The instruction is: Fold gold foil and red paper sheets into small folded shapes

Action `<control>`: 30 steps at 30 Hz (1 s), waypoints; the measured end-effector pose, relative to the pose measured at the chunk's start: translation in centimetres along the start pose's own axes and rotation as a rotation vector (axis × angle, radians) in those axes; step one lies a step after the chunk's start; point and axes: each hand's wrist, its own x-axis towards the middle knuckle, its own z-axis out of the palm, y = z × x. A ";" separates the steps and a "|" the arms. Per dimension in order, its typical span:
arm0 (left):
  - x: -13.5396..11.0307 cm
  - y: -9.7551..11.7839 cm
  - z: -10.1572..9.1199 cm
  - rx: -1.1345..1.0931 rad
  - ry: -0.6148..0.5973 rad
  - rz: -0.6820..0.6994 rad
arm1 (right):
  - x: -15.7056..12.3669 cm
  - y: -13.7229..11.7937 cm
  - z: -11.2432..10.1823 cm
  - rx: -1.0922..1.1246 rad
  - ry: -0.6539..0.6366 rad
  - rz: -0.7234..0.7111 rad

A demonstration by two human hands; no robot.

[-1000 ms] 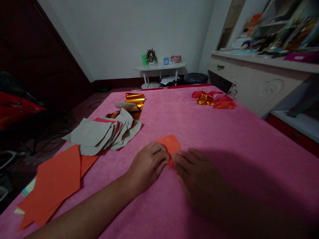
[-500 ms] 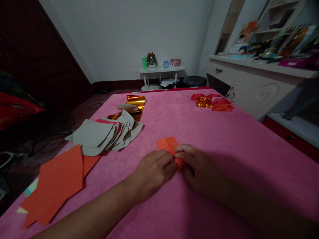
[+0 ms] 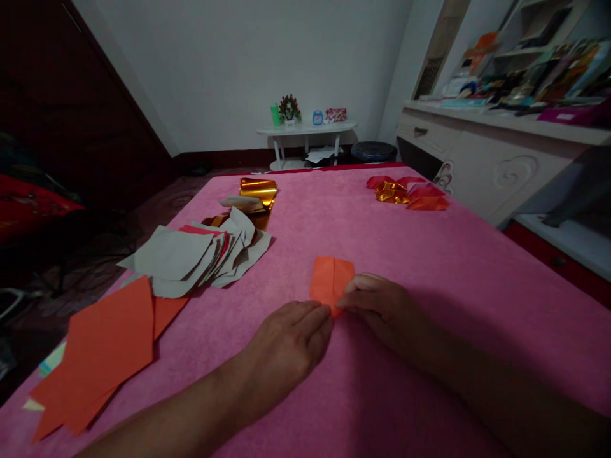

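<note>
A small folded piece of orange paper (image 3: 329,277) lies on the pink cloth in front of me, with a crease or seam running down its middle. Its near end tapers between my fingers. My left hand (image 3: 292,337) has its fingers pressed together on the lower left edge of the paper. From the other side, my right hand (image 3: 379,306) pinches the lower right edge, thumb mostly hidden beneath the fingers. The fingertips of both hands nearly meet at the narrow near end.
Orange sheets (image 3: 112,346) lie at the left, beside a fanned stack of grey-white sheets (image 3: 176,254). Gold foil (image 3: 258,192) rests behind them. Folded red, orange and gold pieces (image 3: 410,193) sit far right on the pink cloth (image 3: 329,222). A cluttered white cabinet (image 3: 477,137) stands at right.
The orange paper has turned more upright and shows more of its far part. My left hand has slid slightly down and left, its fingers straighter; my right fingers have shifted toward the near end.
</note>
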 end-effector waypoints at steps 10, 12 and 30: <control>-0.4 -0.2 0.1 -0.152 -0.059 -0.065 | 1.1 0.0 0.5 0.163 0.042 0.360; -0.5 -0.1 0.1 -0.152 -0.084 -0.072 | 1.1 0.1 0.5 0.203 0.037 0.371; 1.5 -4.3 0.5 -0.714 -0.050 -0.431 | 0.0 -0.6 -0.8 0.141 -0.056 0.114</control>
